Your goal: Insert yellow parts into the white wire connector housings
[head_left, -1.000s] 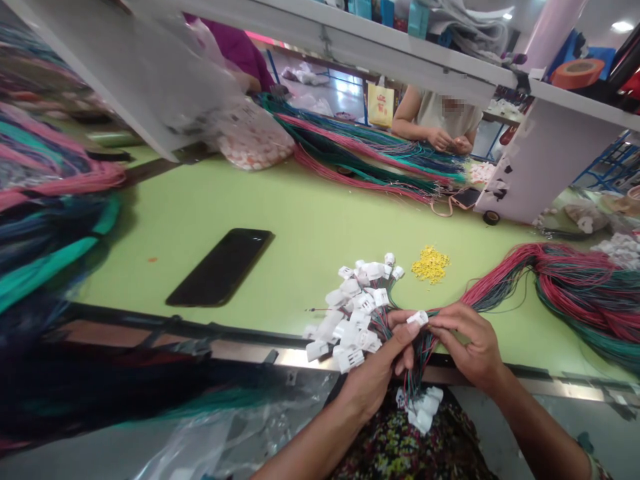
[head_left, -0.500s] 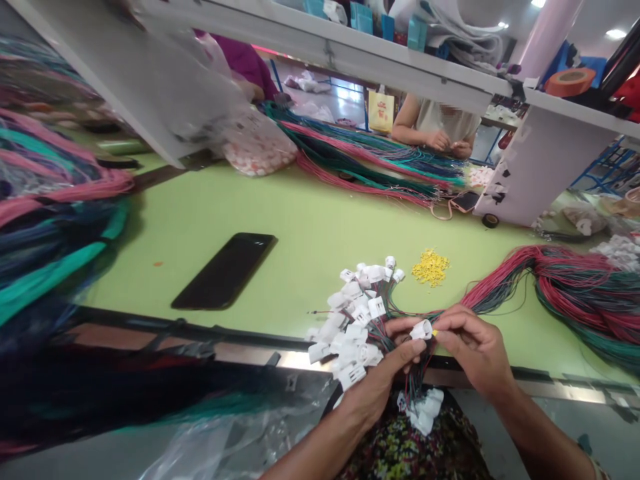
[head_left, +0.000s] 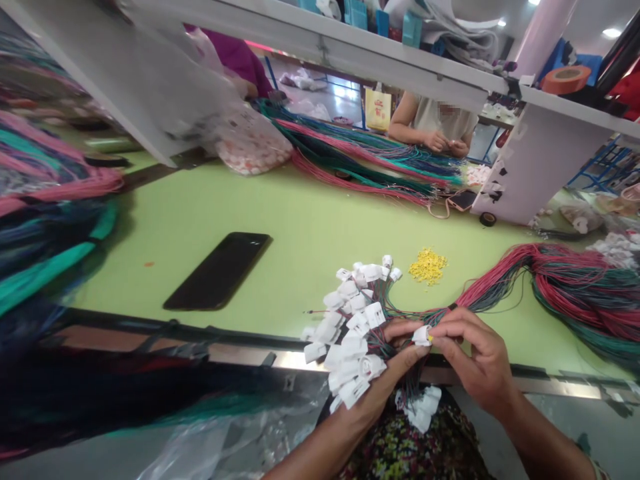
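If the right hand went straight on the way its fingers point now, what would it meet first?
The right hand has its fingers pointing left at the small white plastic connector, which they already seem to touch, so that comes first. Just beyond lies the left hand, though depth is hard to judge.

A big green table (head_left: pixel 280 220) runs across the view, and a black phone (head_left: pixel 217 271) lies flat on it. Past the phone, long pink and green wires (head_left: pixel 360 160) lie in a heap, and more thick bunches of wires (head_left: pixel 50 200) sit on the left. A clear bag (head_left: pixel 253 150) of white and orange bits lies beside the far heap. Across the table, a person in a pale top (head_left: pixel 440 115) holds both hands (head_left: pixel 443 141) together. A person in a purple top (head_left: pixel 240 57) is further left. A small phone (head_left: pixel 463 200) with a pink cord lies near a little black roll of tape (head_left: pixel 487 219). A white shelf (head_left: pixel 320 47) crosses above the table, and an orange roll of tape (head_left: pixel 565 80) sits at its right end. A yellow bag (head_left: pixel 377 110) stands far off.
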Demonstrator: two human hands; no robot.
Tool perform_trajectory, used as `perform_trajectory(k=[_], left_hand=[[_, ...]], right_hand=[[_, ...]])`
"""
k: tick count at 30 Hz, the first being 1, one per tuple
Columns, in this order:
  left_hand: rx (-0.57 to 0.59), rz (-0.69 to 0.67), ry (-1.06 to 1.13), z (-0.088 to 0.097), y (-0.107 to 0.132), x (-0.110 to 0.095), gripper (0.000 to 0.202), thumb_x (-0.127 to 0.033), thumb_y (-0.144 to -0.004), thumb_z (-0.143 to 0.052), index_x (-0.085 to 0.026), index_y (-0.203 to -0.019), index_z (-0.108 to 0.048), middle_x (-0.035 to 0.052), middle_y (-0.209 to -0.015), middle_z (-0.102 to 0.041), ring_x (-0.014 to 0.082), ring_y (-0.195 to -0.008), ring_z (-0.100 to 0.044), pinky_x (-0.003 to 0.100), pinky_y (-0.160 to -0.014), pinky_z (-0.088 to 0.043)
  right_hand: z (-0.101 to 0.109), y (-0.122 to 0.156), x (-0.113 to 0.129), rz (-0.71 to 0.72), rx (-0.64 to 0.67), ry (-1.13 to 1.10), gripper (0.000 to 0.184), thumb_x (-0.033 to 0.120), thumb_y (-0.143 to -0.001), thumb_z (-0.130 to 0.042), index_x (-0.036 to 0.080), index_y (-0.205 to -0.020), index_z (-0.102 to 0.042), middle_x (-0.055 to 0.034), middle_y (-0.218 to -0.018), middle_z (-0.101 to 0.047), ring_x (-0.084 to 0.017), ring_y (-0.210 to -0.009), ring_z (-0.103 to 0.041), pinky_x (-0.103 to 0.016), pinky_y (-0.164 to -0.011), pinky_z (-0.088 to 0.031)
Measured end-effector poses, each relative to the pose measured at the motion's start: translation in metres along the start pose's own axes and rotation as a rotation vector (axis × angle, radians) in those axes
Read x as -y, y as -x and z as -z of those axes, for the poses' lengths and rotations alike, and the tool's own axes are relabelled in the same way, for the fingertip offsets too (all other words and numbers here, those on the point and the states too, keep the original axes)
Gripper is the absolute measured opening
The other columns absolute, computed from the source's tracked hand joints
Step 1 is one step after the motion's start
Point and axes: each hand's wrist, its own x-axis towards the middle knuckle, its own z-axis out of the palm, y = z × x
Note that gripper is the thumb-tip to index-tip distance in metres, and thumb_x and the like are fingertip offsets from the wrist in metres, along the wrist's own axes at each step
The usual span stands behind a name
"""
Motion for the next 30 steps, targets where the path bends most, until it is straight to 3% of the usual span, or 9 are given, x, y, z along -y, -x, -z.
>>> perform_trajectory(k=[4, 12, 18, 22, 25, 30], left_hand=[[0.009, -0.034, -0.017, 0.000, -0.001, -0.001, 0.018, -0.031, -0.076, -0.081, -0.026, -0.092, -0.077, 0.0048, -0.096, -0.076, 0.0264, -0.094, -0.068, 0.043, -0.092, -0.054], [0.073, -0.112, -0.118, 0.003, -0.003, -0.001, 0.016, -0.027, -0.079, -0.079, -0.028, -0.095, -0.078, 0.0029, -0.095, -0.076, 0.0243, -0.093, -0.067, 0.040, -0.092, -0.051], [0.111, -0.109, -0.150, 0.002, -0.004, -0.004, 0.016, -0.031, -0.080, -0.078, -0.028, -0.096, -0.079, 0.0058, -0.096, -0.077, 0.0267, -0.093, -0.068, 0.043, -0.094, -0.051], [0.074, -0.046, -0.122, 0.000, -0.005, 0.001, 0.020, -0.035, -0.078, -0.079, -0.027, -0.095, -0.078, 0.0062, -0.098, -0.077, 0.0282, -0.097, -0.068, 0.045, -0.095, -0.051], [0.083, -0.001, -0.109, -0.003, -0.007, 0.001, 0.023, -0.039, -0.076, -0.079, -0.025, -0.095, -0.078, 0.0069, -0.097, -0.077, 0.0286, -0.095, -0.068, 0.045, -0.091, -0.053], [0.133, -0.037, -0.052, -0.001, -0.009, -0.006, 0.027, -0.036, -0.079, -0.078, -0.023, -0.103, -0.076, 0.0086, -0.102, -0.075, 0.0249, -0.093, -0.068, 0.039, -0.086, -0.055]], right_hand=[[0.001, 0.000, -0.001, -0.041, 0.003, -0.028, 0.015, 0.014, -0.091, -0.065, 0.024, -0.095, -0.075, -0.0017, -0.086, -0.067, -0.014, -0.082, -0.063, -0.027, -0.073, -0.052], [0.000, -0.004, -0.006, -0.311, 0.015, -0.315, 0.005, 0.021, -0.082, -0.072, 0.022, -0.087, -0.074, -0.0024, -0.086, -0.067, -0.015, -0.079, -0.065, -0.028, -0.071, -0.055], [0.004, -0.009, -0.012, -0.489, 0.091, -0.415, 0.014, 0.026, -0.075, -0.077, 0.022, -0.087, -0.072, -0.0021, -0.082, -0.072, -0.016, -0.074, -0.069, -0.029, -0.069, -0.059], [0.007, -0.011, -0.012, -0.439, 0.141, -0.442, 0.010, 0.027, -0.080, -0.074, 0.023, -0.089, -0.074, -0.0025, -0.089, -0.072, -0.017, -0.083, -0.071, -0.032, -0.077, -0.059], [0.008, -0.009, -0.013, -0.337, 0.179, -0.394, 0.022, 0.026, -0.080, -0.076, 0.027, -0.102, -0.073, -0.0022, -0.098, -0.070, -0.018, -0.088, -0.070, -0.032, -0.080, -0.058], [0.011, -0.003, -0.017, -0.245, 0.089, -0.198, 0.017, 0.022, -0.082, -0.075, 0.024, -0.098, -0.071, -0.0033, -0.095, -0.071, -0.018, -0.084, -0.068, -0.033, -0.077, -0.057]])
